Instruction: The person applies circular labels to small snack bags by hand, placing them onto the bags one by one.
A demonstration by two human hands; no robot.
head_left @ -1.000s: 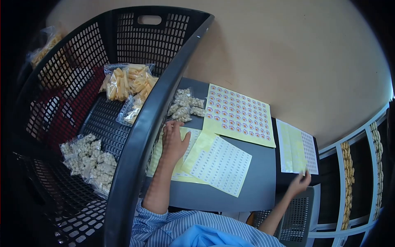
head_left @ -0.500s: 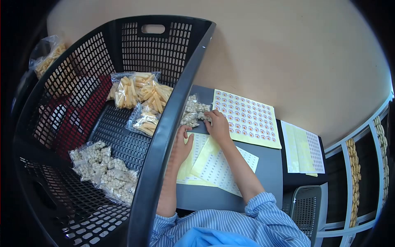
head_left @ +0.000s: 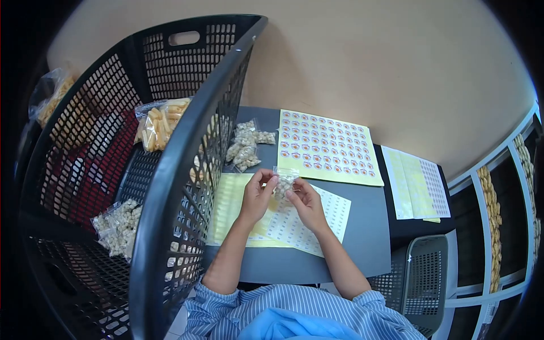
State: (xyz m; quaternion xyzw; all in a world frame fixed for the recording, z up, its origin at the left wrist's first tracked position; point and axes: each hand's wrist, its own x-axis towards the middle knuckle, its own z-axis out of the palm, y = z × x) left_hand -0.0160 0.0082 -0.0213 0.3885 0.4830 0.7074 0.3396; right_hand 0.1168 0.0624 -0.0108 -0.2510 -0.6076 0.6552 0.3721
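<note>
A small clear zip bag (head_left: 285, 180) of pale, lumpy pieces is between my two hands, above the table. My left hand (head_left: 256, 199) pinches its left side with thumb and fingers. On its right side, my right hand (head_left: 309, 206) grips it the same way. Under the hands lie overlapping sheets of small printed labels (head_left: 306, 231) with yellow backing. Similar filled bags (head_left: 245, 146) lie in a heap just beyond my left hand. A large sheet of round red-and-white stickers (head_left: 331, 144) lies behind my right hand.
A tall black perforated basket (head_left: 161, 170) stands close on the left, with bags of yellowish sticks (head_left: 158, 126) and bags of pale pieces (head_left: 119, 226) inside. More label sheets (head_left: 413, 184) lie right. A grey basket (head_left: 425, 277) and a shelf rack (head_left: 476, 209) stand farther right.
My hands have drawn back from the heap, and a small bag is now held between them over the label sheets. The camera view has shifted, showing less of the basket's inside.
</note>
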